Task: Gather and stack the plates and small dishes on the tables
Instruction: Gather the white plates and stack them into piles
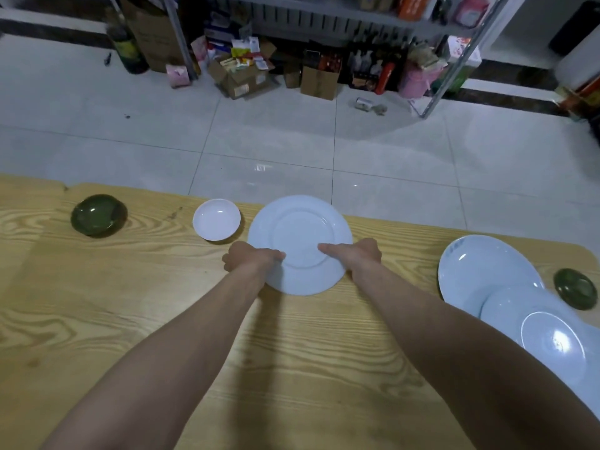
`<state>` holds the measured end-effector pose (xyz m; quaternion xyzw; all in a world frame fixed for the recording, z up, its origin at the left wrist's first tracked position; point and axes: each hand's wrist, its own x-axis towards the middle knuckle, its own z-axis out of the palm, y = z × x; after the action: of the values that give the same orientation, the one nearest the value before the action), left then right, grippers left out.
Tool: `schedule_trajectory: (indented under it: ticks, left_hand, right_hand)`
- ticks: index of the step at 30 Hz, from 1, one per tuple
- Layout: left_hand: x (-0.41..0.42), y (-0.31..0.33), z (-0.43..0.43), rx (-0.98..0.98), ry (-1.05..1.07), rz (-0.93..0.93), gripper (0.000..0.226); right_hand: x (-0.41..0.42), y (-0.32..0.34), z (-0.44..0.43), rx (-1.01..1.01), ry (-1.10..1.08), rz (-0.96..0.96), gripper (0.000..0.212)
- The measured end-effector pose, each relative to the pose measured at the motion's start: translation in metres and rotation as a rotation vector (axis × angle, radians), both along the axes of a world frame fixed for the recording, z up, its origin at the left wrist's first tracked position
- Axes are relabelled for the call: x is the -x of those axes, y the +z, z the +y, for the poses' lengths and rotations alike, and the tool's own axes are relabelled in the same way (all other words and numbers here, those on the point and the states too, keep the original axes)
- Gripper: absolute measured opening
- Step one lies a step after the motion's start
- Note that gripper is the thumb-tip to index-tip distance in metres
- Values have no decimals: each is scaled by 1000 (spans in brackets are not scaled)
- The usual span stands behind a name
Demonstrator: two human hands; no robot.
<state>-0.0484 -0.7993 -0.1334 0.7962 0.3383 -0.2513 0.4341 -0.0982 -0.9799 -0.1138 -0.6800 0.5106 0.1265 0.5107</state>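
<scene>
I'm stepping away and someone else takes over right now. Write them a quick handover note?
Left hand and right hand each grip a rim of the large white plate, centre of the wooden table.
Small white dish just left of it; dark green bowl farther left.
Right side: near white plate overlaps far white plate, small green dish beyond.
Nothing fully stacked; all left to gather.

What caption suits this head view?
Left hand and right hand grip a white plate; small white dish beside it on the wooden table.
</scene>
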Motion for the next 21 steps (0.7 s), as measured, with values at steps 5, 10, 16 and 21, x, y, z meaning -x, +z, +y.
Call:
schedule_trajectory:
  ticks: [5, 10, 16, 21]
  left_hand:
    - [-4, 0, 7, 58, 26, 60, 79]
    - [10, 5, 13, 160, 41, 63, 77]
    - [42, 26, 11, 215, 12, -14, 72]
    - [73, 67, -1, 218, -55, -181, 69]
  right_hand:
    - [2, -8, -4, -31, -3, 7, 80]
    - [15, 1, -7, -153, -34, -25, 53]
    - [55, 22, -5, -179, -148, -213, 64]
    - [84, 52, -8, -131, -242, -349, 74]
